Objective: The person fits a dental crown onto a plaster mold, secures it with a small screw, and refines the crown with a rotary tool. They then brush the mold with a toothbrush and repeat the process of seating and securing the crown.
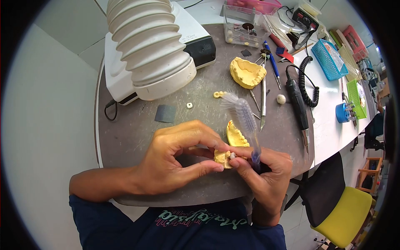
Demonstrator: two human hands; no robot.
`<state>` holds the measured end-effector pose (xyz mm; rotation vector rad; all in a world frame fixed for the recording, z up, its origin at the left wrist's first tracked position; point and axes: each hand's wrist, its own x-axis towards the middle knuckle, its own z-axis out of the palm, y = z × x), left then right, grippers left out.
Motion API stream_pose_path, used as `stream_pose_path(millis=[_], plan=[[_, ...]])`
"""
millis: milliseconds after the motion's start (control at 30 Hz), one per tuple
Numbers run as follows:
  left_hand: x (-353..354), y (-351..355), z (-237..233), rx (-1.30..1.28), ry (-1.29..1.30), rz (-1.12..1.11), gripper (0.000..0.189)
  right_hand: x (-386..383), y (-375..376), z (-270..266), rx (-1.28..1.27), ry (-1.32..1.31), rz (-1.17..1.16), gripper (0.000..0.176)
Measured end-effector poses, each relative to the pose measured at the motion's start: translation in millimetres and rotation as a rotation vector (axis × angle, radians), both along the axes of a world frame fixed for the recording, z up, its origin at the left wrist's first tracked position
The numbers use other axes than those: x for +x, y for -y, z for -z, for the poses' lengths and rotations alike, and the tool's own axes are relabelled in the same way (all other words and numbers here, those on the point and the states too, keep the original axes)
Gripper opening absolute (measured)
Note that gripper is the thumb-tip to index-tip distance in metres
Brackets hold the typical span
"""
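Note:
My left hand pinches a small yellow plaster dental model piece between thumb and fingers, near the table's front edge. The thumb and fingers of my right hand close around a small white dental crown, against the side of that piece. A clear toothbrush with splayed bristles is also held in my right hand, its head pointing up and away. Just behind the fingers lies a yellow dental cast, partly hidden by the brush and hand.
A larger dental cast sits farther back beside a metal knife and a blue pen. At right lies a black handpiece. A ribbed suction hose overhangs the left. Sandpaper and a white crown lie centrally.

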<state>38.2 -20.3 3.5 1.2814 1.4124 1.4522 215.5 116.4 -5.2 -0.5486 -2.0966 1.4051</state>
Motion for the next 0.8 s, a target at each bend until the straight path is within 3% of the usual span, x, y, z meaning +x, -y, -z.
stream_pose_path(millis=[433, 600, 800], plan=[[-0.7, -0.1, 0.7, 0.016, -0.049, -0.007, 0.032, 0.5, 0.6, 0.9, 0.054, 0.02, -0.023, 0.019], [-0.7, 1.0, 0.8, 0.006, -0.014, 0.001, 0.033, 2.4, 3.1, -6.9, -0.124, 0.063, 0.042, 0.022], [-0.5, -0.3, 0.3, 0.027, -0.019, 0.02, 0.033, 1.2, 1.5, -1.9, -0.051, -0.007, 0.003, 0.016]])
